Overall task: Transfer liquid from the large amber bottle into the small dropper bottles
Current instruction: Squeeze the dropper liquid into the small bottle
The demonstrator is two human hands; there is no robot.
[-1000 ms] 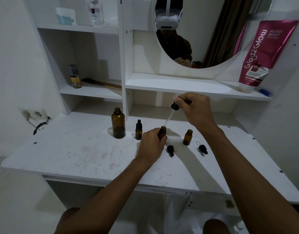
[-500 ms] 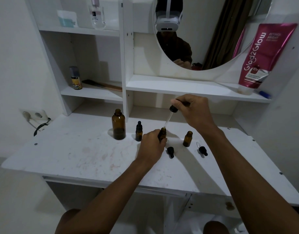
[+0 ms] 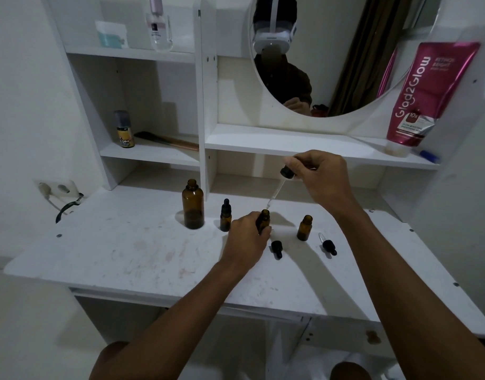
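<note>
Dropper bottle (image 3: 264, 219) is being gripped on the desk (image 3: 126, 256) by the left hand (image 3: 247, 239), while the right hand (image 3: 318, 176) is pinching a pipette (image 3: 275, 193) just above its mouth. Left of both hands, a capped bottle (image 3: 225, 216), seemingly done, is standing beside the large amber bottle (image 3: 193, 205). Below the right hand, an open bottle (image 3: 304, 227) is apparently awaiting filling.

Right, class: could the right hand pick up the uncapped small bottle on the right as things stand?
Probably not yet: the path to that bottle looks free, but the right hand is pinching a dropper.
</note>
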